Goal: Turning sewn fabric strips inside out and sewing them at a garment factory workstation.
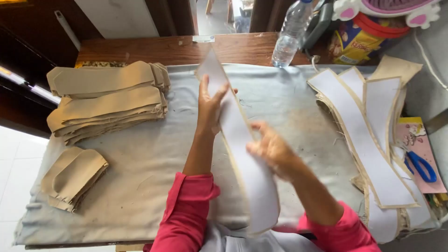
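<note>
Both hands, left hand (210, 105) and right hand (270, 149), pinch a white-faced fabric strip (242, 154); clear plastic bottle (289, 35) stands beyond.

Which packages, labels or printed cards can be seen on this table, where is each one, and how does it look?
Bottle: top centre on the wooden edge, clear plastic, upright, with a pale label band.
Bag: top right corner, yellow printed packet with blue and red patches.
Card: right edge, flat pink and yellow printed sheet, under blue-handled scissors.
No screens or signs in view.
</note>
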